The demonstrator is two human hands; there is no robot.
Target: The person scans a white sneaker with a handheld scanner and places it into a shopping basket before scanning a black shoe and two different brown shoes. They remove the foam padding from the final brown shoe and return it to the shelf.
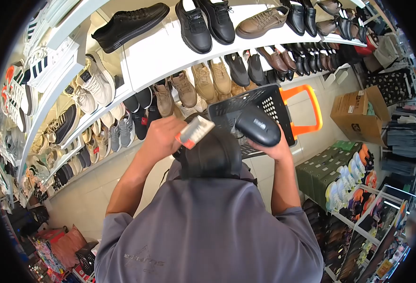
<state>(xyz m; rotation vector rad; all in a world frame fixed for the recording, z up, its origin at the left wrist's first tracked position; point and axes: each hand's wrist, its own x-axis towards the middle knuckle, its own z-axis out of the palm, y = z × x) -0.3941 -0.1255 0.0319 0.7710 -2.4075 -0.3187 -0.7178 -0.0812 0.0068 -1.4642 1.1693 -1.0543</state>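
Note:
My left hand (158, 137) is closed around a small cream-and-red block (195, 132), smeared by motion. My right hand (276, 147) grips a smooth black oblong thing with white lettering (259, 127) from its near, rounded end; I cannot tell whether it is a shoe. Between my forearms, close against my body, is a dark, leather-like bag (212, 158). Just beyond my hands stands a black shopping basket (243, 104) with an orange handle (315, 111), partly covered by the black thing and my right hand.
A curved white shelf (146, 61) ahead carries several rows of shoes, including a black sneaker (130, 26) and tan shoes (203, 81). To the right stand an open cardboard box (358, 113), a green stack of boxes (321, 165) and a rack of colourful sneakers (347, 184). Tiled floor (90, 203) lies below.

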